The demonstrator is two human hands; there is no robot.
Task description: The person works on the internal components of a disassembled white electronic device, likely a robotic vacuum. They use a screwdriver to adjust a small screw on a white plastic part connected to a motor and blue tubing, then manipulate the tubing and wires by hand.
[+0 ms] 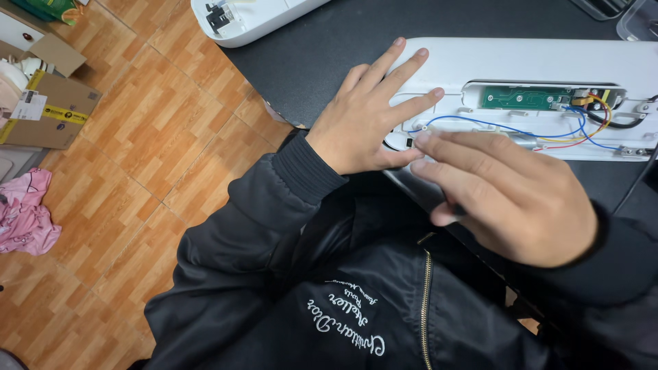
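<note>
The black jacket (329, 301) fills the bottom of the view, zip up its front. Above it lies the open white housing (521, 68) on the dark table (322, 48). The left hand (370, 116) presses flat on the housing's left end, fingers spread, gripping nothing. The right hand (507, 192) hovers at the housing's near edge, fingers curled together on a thin dark tool (456, 209), mostly hidden, so what kind I cannot tell. Inside the housing, blue, red and yellow wires (534, 133) run to a green circuit board (524, 97). The step looks like working at the housing's left end; the next move calls for a steady brace. The table edge falls away just left of the housing; a second white casing (253, 17) sits well beyond it
</note>
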